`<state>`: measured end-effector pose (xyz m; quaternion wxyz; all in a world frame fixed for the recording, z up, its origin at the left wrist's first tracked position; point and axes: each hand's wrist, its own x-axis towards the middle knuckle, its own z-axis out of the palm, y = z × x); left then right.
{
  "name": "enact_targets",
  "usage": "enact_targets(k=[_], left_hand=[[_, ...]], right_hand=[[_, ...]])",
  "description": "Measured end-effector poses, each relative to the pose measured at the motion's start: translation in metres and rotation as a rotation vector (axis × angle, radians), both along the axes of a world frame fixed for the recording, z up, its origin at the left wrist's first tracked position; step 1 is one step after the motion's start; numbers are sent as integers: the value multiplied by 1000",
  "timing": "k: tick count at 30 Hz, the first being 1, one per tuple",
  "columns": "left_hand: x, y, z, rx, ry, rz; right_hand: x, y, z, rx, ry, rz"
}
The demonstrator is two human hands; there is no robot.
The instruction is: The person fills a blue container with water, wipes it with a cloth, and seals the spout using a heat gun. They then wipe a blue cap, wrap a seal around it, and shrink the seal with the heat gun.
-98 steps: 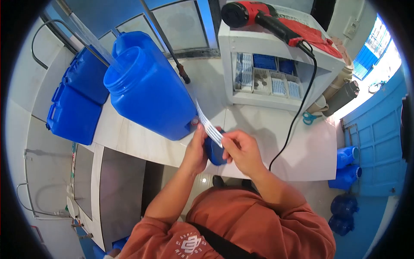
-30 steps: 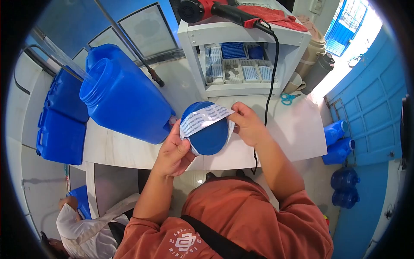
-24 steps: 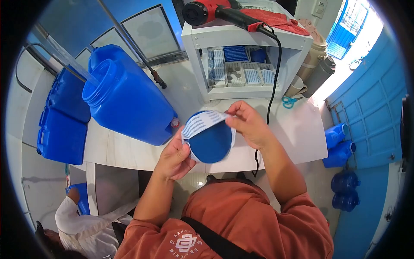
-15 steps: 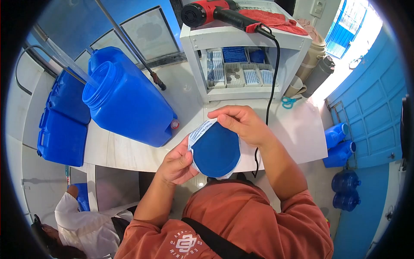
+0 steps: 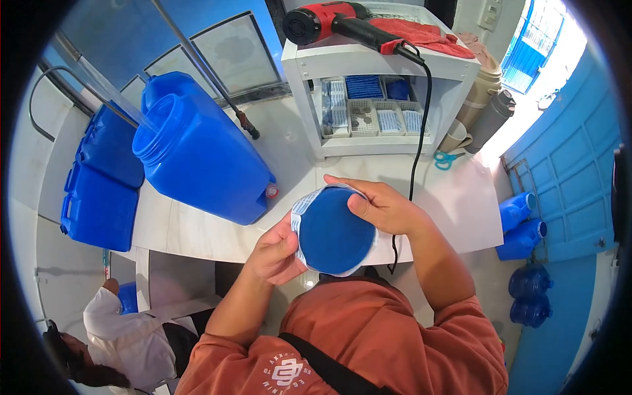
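Note:
A round blue lid [image 5: 336, 230] faces up between my two hands, over the table's front edge. White printed plastic film [image 5: 300, 209] wraps around its rim, with lettering on the upper left. My left hand [image 5: 276, 253] grips the lid's left side, thumb on the film at the edge. My right hand [image 5: 382, 204] closes over the upper right rim, its thumb pressing on the blue face and its fingers behind. The underside of the lid is hidden. Left of my hands stands a large blue water container [image 5: 204, 158] with an uncapped mouth and a clear tube in it.
A white shelf [image 5: 375, 149] holds small baskets; a red-and-black heat gun [image 5: 322, 24] lies on top, its cord [image 5: 421, 145] trailing down past my right hand. Teal scissors [image 5: 446, 160] and a mug [image 5: 454, 137] sit right. A person in white [image 5: 128, 339] is at lower left.
My right hand has shifted from the lid's top edge to the upper right rim, its thumb now lying on the blue face. The lid and both hands are slightly lower and further right.

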<state>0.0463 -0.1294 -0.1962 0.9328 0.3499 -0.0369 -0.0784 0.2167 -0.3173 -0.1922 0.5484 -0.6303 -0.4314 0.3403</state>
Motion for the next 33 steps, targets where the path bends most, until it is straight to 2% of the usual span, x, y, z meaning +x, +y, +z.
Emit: enact_targets(k=[1,2,5,7,8,10,11,12,14,16,18,25,27,28,30,32,33], left_hand=[[3,0,-1,-74,-7,1],[3,-1,-2,-151,-7,2],[6,1,0,-56,-104,21],[8,0,6,-137,-94,36],[9,1,9,-213,-88,62],[10,2,14,-193,-98,98],[10,0,16,-237,-112,158],[10,-1,17,-282,-124,219],[7,3,11,-333,-124,234],[7,5,5,-386,-127,242],[9,4,2,-500,-192,139],[9,-3,15,-423,-65,253],[11,-3,24,-167,-152,200],[10,-3,28,-165,-154,200],[2,-6,37,604,-335,253],[-8,-10,42,777,-366,165],[-11,-9,40,862,-406,117]], right_hand=[[-2,0,1,107,89,-36],[-1,2,-2,108,93,-37],[4,5,-9,59,226,-47],[3,8,-8,243,159,-303],[5,6,-5,242,162,-301],[10,-5,9,466,-495,-361],[11,-12,18,425,-674,-289],[7,-17,28,427,-671,-285],[-7,-25,40,299,-907,-190],[-11,-21,36,307,-900,-245],[-9,-18,30,367,-910,-312],[-4,-17,21,420,-835,-314],[-3,-18,22,458,-676,-337],[-2,-17,27,460,-678,-337],[-1,-16,46,498,-579,-464],[4,-17,58,483,-604,-425],[7,-19,63,391,-694,-347]])
